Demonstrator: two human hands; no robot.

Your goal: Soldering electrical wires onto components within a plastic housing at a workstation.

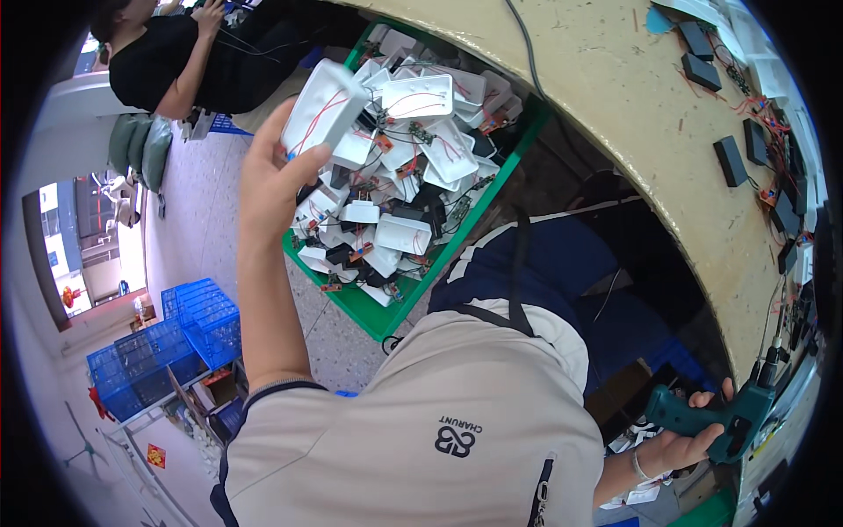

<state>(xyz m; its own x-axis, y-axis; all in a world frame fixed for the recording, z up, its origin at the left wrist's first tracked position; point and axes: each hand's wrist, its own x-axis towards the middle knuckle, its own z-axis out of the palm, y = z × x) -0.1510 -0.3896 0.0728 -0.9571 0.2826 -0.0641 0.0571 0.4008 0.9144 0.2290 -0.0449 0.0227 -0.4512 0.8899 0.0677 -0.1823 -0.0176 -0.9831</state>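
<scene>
Raised over the left side of a green crate (481,221), my left hand (270,180) is closed around a shallow white plastic case (305,98). Thin red wires lie inside the case. Beneath it, the crate is heaped with white cases (418,97), loose circuit boards, black parts and red and black wires. At the lower right, my right hand (683,446) grips a dark green pistol-shaped soldering gun (745,420). Its slim metal front points up along the table edge, apart from the black blocks there.
A curved, pale table (606,97) runs from the top to the right. Black blocks (729,162) with red wires lie along its far side, and a dark cable (527,44) crosses it. Another person (167,66) sits at the upper left. Blue crates (145,364) stand on the left.
</scene>
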